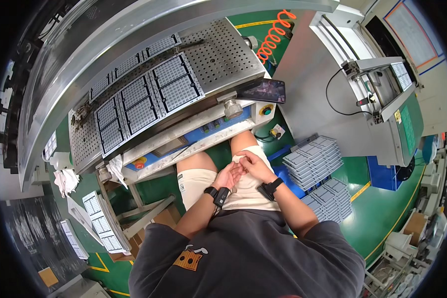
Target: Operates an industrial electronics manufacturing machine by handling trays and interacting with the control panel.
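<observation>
Both hands are together over my lap, above the light shorts [243, 187]. My left hand [227, 176] is turned palm up, its fingers loosely curved and apart. My right hand [255, 165] meets it from the right, thumb and fingers bent together in a pinch near the left fingertips. Whatever lies in that pinch, if anything, is too small to make out. In front of my knees, a perforated metal machine table [228, 49] carries white panels with black borders and grids of small squares, the nearest being a panel [178, 82].
A phone [262, 91] lies at the table's right corner, above a green button [266, 110]. Stacked grey panels [313, 161] stand by my right knee. Upright panels [102, 223] lean at the left. A metal frame [84, 64] arches over the table. An orange coiled hose [272, 39] hangs behind.
</observation>
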A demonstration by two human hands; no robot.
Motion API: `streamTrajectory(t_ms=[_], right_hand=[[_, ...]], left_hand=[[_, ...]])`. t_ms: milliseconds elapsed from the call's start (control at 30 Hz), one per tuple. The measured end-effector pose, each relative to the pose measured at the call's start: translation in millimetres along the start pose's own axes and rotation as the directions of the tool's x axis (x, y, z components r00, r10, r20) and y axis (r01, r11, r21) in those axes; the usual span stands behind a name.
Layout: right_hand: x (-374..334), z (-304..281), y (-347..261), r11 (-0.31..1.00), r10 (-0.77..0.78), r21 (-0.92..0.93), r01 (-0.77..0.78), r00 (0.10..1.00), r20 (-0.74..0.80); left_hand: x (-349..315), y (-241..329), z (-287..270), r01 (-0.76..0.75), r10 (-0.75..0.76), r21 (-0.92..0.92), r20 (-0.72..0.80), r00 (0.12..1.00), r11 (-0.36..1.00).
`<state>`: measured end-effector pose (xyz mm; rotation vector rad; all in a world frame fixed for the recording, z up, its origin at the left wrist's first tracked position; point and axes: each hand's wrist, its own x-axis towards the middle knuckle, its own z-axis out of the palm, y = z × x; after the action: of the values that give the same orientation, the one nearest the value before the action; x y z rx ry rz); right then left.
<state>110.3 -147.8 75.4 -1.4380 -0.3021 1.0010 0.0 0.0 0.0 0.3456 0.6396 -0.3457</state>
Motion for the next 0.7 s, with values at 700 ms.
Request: streamTrajectory(t_ms=[700], right_hand=[[-11,-60,-135,0.881,-0.472,-0.296,0.368,0.724,-0.503]], left_hand=[[10,4,-7,-0.001,0.002,0.022,-0.027,1.000,1.000]])
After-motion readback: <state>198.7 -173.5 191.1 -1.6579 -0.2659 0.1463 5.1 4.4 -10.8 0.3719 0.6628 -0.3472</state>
